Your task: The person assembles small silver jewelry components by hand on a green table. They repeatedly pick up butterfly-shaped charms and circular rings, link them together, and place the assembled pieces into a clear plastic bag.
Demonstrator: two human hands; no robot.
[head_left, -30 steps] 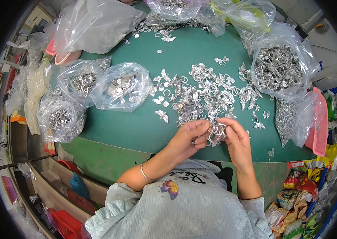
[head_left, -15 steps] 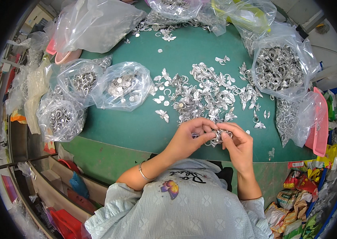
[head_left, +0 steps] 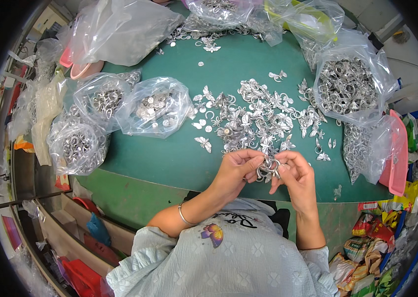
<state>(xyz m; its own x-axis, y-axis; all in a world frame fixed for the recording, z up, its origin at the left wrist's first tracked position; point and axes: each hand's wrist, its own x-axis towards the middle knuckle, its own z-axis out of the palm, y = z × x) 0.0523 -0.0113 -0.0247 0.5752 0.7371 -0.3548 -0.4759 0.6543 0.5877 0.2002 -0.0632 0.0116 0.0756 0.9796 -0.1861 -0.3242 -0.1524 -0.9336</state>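
Between my two hands is a small cluster of silver metal rings (head_left: pixel 267 171), held just over the near edge of the green tabletop. My left hand (head_left: pixel 236 171) pinches the cluster from its left side with thumb and forefinger. On the other side, the thumb and fingers of my right hand (head_left: pixel 295 175) close on the same rings. Just beyond my fingertips spreads a loose pile of silver metal pieces (head_left: pixel 253 111), with winged, leaf-like and ring shapes among them. A single winged piece (head_left: pixel 203 144) lies left of the pile.
Clear bags of rings stand at the left (head_left: pixel 78 148) and at the right (head_left: pixel 347 81). One bag (head_left: pixel 154 106) holds small round silver discs. A pink bin (head_left: pixel 398 148) sits at the table's right edge. More bags (head_left: pixel 224 10) line the far side.
My fingers have shifted on the rings, and more of the cluster now shows between them. My right hand's lower fingers have loosened a little. The table pieces look unchanged.
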